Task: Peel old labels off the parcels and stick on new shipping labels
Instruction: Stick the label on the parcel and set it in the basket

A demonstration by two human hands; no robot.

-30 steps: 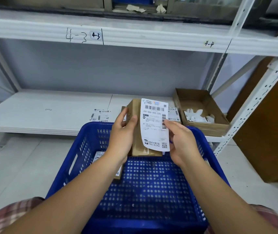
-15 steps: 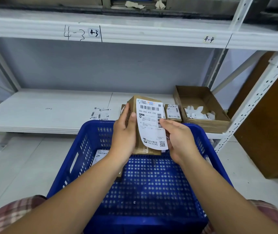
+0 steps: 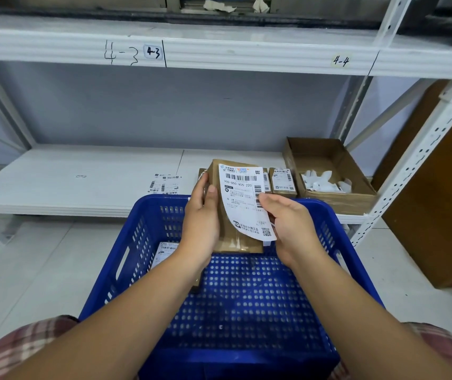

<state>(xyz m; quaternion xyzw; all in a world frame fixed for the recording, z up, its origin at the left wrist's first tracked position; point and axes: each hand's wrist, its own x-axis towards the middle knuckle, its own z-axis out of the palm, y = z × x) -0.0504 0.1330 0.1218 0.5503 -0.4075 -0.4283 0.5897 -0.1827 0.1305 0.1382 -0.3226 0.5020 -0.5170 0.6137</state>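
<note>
Lowered since a second ago, the label [image 3: 242, 198] now meets the parcel [image 3: 233, 244] along its top edge, mid-frame over the blue basket [image 3: 137, 242]. My left hand [image 3: 201, 223] grips the parcel's left side; my right hand [image 3: 290, 226] pinches the label's right edge, and the label's lower end curls free. Beyond, on the shelf [image 3: 82, 182], labelled parcels [image 3: 282, 181] sit beside an open cardboard box [image 3: 353, 200].

Basket [image 3: 137, 250]: blue, perforated with rows of holes and slots. Parcel [image 3: 233, 242]: brown cardboard. Label [image 3: 242, 200]: white, black barcodes and print. Shelf [image 3: 82, 182]: white. Far-right carton [image 3: 337, 201]: brown; scraps [image 3: 320, 182] inside: white. Sleeves [image 3: 21, 349]: red-and-white plaid.
</note>
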